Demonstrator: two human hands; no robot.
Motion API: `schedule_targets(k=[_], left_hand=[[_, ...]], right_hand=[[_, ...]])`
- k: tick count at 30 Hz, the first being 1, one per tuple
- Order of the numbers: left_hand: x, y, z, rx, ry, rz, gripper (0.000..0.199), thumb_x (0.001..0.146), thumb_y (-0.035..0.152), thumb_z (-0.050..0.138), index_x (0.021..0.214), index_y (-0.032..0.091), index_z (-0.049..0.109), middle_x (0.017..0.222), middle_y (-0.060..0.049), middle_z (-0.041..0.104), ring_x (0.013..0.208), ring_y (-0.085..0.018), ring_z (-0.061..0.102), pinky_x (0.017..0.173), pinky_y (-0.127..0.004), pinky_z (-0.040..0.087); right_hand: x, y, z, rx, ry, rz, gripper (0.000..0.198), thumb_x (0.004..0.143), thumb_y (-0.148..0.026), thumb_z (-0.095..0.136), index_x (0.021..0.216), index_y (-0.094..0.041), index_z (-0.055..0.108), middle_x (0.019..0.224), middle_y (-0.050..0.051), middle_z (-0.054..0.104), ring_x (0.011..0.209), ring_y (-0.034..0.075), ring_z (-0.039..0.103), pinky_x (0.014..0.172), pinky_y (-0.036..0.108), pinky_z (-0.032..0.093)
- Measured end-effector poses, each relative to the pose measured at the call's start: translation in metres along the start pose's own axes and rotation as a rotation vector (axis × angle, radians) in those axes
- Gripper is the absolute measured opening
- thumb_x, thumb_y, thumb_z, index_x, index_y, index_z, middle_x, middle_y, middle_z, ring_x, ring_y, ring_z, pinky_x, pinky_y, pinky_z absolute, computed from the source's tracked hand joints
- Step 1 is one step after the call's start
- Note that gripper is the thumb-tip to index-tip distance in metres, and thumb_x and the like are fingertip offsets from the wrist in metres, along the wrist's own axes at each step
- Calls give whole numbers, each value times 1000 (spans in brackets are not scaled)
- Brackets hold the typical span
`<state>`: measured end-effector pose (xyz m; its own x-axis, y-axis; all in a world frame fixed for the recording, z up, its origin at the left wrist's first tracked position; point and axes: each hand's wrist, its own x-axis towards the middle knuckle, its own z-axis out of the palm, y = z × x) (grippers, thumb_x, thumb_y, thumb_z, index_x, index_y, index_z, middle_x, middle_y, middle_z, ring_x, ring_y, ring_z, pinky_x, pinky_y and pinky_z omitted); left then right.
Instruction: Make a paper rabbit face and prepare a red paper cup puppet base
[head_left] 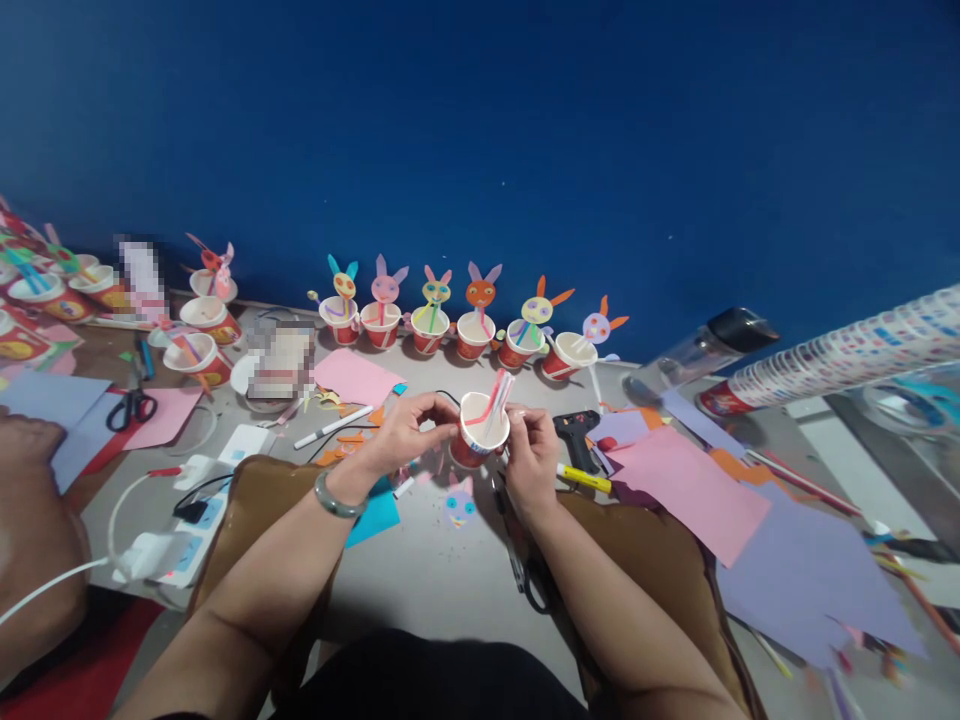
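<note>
A red and white paper cup (470, 458) is held in front of me, with several pink and white strips (499, 400) standing up from its right side. My left hand (405, 432) is closed, its thumb and finger pinching the cup's left rim. On the opposite side my right hand (531, 458) has its fingers closed at the cup's right edge by the strips; its fingertips are partly hidden. Below the cup lies a lilac paper animal face (459, 508) with blue eyes and pink ears. Scissors (517, 545) rest on the table beneath my right wrist.
Finished cups with paper rabbit heads (480, 292) line the blue wall. A glue gun (577, 435) and yellow marker (585, 478) lie right, near pink paper (682, 490) and stacked cups (840, 350). Left are a white marker (332, 427), a power strip (199, 530) and another person's arm (37, 540).
</note>
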<state>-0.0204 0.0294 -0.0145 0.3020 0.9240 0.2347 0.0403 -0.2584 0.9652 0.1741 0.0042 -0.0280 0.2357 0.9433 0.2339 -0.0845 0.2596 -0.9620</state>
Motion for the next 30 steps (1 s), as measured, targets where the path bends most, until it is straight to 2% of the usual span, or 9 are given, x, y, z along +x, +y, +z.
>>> schedule_targets(k=[6, 15, 19, 22, 24, 26, 28, 30], left_hand=[[-3, 4, -1, 31, 14, 55, 22, 78, 34, 80, 89, 16, 75, 84, -7, 76, 76, -15, 68, 73, -27, 56], [0, 10, -4, 79, 65, 95, 17, 86, 35, 75, 86, 18, 78, 85, -8, 78, 80, -17, 71, 77, -29, 55], [-1, 17, -10, 129, -42, 86, 16, 90, 32, 70, 86, 18, 77, 88, -7, 77, 81, -16, 70, 77, -27, 53], [-2, 19, -14, 156, -194, 51, 16, 91, 31, 68, 89, 18, 76, 87, -6, 75, 80, -16, 68, 74, -26, 52], [-2, 17, -14, 131, -237, 14, 15, 90, 32, 69, 88, 18, 75, 87, -5, 75, 80, -16, 68, 74, -25, 52], [-1, 12, -14, 71, -171, -18, 17, 88, 33, 71, 87, 17, 75, 86, -6, 75, 80, -16, 68, 74, -25, 52], [0, 7, -12, -1, -39, -43, 21, 85, 37, 75, 88, 16, 75, 85, -6, 75, 78, -15, 68, 73, -26, 53], [2, 3, -9, -67, 44, -67, 29, 79, 41, 80, 89, 15, 75, 85, -7, 76, 77, -16, 68, 73, -27, 55]], right_hand=[[-2, -2, 1, -33, 25, -23, 30, 95, -50, 64, 88, -23, 54, 96, 2, 73, 49, 7, 48, 48, 25, 41], [-4, 0, 3, 11, -20, -55, 24, 98, -46, 61, 91, -23, 58, 83, -2, 68, 49, 7, 51, 49, 25, 43], [-6, -2, 4, -67, -32, -84, 25, 97, -47, 62, 91, -23, 60, 88, 1, 71, 52, 9, 52, 50, 26, 44], [-8, -2, 4, -129, -34, -129, 27, 94, -49, 65, 89, -23, 62, 89, 4, 73, 66, 14, 62, 60, 29, 50], [-8, -1, 4, -139, -38, -129, 28, 94, -50, 65, 88, -23, 62, 85, 4, 72, 69, 15, 63, 63, 29, 52], [-7, 0, 4, -107, -45, -87, 28, 95, -49, 63, 89, -23, 61, 82, 1, 70, 60, 13, 59, 56, 28, 48], [-6, 2, 4, -43, -46, -43, 28, 96, -50, 62, 90, -23, 58, 80, -1, 68, 51, 9, 52, 49, 26, 43], [-5, 4, 5, 17, -40, -19, 30, 96, -51, 63, 89, -23, 55, 81, -3, 67, 48, 8, 51, 48, 25, 41]])
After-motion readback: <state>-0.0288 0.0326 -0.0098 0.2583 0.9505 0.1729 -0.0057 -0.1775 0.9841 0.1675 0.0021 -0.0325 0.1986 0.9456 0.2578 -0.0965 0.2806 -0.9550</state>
